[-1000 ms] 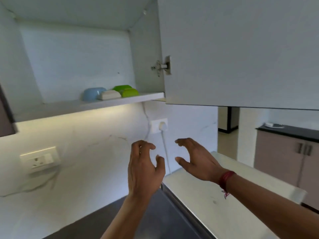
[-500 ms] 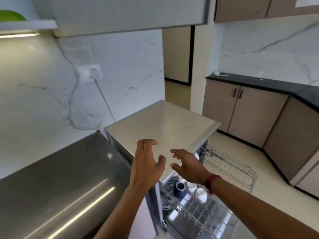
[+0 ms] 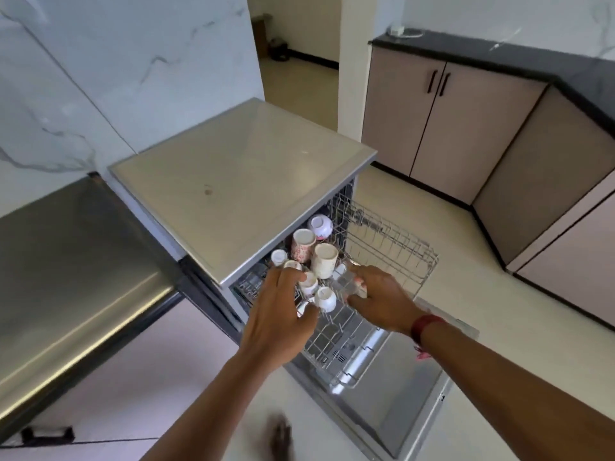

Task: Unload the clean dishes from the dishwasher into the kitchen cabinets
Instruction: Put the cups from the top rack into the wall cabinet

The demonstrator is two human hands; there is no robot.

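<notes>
My left hand (image 3: 279, 314) curls over the upturned white ceramic cups (image 3: 324, 262) in the pulled-out grey wire dishwasher rack (image 3: 399, 247), hiding some; I count seven showing; whether it grasps one I cannot tell; my right hand (image 3: 382, 301) grasps a blurred clear glass tumbler (image 3: 349, 282).

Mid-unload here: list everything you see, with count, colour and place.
cups: about seven, white, some patterned, left part of wire rack
wire rack: one, grey, pulled out of dishwasher
dishwasher: one, silver-grey, centre, door down
steel counter: one, silver, left
base cabinets: several doors, beige, right
black countertop: one, above those cabinets
wristband: one, red, right wrist
left-hand grip: one, at the cups, hold unclear
right-hand grip: one, curled round what looks like a clear glass
</notes>
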